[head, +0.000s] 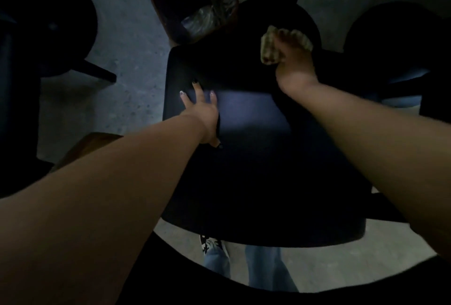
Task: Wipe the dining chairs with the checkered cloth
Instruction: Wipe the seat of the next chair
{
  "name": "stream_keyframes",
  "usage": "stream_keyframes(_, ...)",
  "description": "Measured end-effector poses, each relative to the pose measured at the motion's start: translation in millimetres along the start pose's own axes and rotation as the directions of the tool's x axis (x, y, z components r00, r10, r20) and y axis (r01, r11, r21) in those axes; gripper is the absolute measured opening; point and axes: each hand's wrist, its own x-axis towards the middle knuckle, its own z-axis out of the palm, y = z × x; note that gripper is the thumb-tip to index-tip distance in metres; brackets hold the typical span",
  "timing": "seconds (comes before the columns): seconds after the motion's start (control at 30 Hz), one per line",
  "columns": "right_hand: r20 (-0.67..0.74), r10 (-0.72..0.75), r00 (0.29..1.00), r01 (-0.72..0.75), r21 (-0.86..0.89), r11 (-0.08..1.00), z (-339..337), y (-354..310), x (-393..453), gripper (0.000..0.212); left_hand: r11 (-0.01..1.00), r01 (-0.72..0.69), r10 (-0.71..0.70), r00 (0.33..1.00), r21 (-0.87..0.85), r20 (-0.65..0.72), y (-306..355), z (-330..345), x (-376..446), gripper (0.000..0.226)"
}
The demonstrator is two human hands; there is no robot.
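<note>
Very dim shot looking straight down. Nearest: person's jeans legs (264, 268) and a patterned shoe (211, 246) on the pale floor (136, 80), just under the near edge of a dark chair (244, 182) that fills the centre. Left hand (202, 109) lies on the chair's left part, fingers straight and spread, palm down, thumb tucked toward the near side; it holds nothing, just rests on the surface. Further out, right hand (294, 60) sits at the chair's far right, fingers curled over the bunched checkered cloth (269, 46), pressing it onto the dark surface; cloth pokes out to the left of and beyond the knuckles. Can't tell where the chair's seat ends and its back begins, too dark. Beyond the chair, far centre-left: a brown bin (195, 4) with a crinkled liner, touching or just beside the chair's far edge. Round dark stool (56, 24) far left, another dark round seat (395, 43) far right, both well apart from the hands.
</note>
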Motion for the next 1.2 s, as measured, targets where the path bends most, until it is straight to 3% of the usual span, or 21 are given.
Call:
stream_keyframes(0.1, 0.083, 0.087, 0.993, -0.061, -0.276, 0.959, 19.7, -8.4, 20.6, 0.068, 1.0, 0.024, -0.024, 0.999, -0.004, -0.024, 0.2, 8.4, 2.8, 0.133)
stream_keyframes(0.2, 0.111, 0.001, 0.994, 0.046, -0.42, 0.907, 40.9, -14.9, -13.7, 0.068, 1.0, 0.017, -0.017, 0.999, -0.018, -0.035, -0.8, 10.1, 3.9, 0.135)
stream_keyframes(0.37, 0.253, -0.141, 0.957, 0.219, -0.313, 0.924, 65.7, -14.5, -111.2, 0.079, 1.0, -0.012, 0.012, 1.0, -0.019, 0.001, -6.9, 2.6, 3.1, 0.134)
stream_keyframes(0.47, 0.358, -0.193, 0.913, 0.298, -0.266, 0.917, 79.5, -9.0, -166.1, 0.075, 1.0, -0.015, 0.015, 1.0, -0.005, -0.004, -5.8, 0.8, 1.2, 0.129)
stream_keyframes(0.83, 0.578, -0.17, 0.798, 0.316, -0.161, 0.935, 86.7, -1.5, -242.7, 0.08, 0.999, -0.039, 0.039, 0.999, -0.033, -0.023, -9.2, -1.5, -1.2, 0.127)
stream_keyframes(0.93, 0.579, -0.176, 0.796, 0.254, -0.056, 0.966, 77.5, -10.6, -248.5, 0.071, 0.998, -0.033, 0.031, 0.999, -0.049, -0.039, -8.5, 1.6, 0.8, 0.128)
stream_keyframes(1.03, 0.609, -0.091, 0.788, 0.038, 0.1, 0.994, 60.5, -20.6, -243.2, 0.054, 0.999, -0.033, 0.03, 0.997, -0.035, -0.072, -7.0, 7.0, 2.7, 0.129)
stream_keyframes(1.2, 0.823, 0.135, 0.552, -0.313, 0.054, 0.948, 14.6, -23.2, -203.0, 0.032, 0.997, -0.009, 0.0, 0.992, -0.074, -0.124, -5.4, 16.2, 6.9, 0.128)
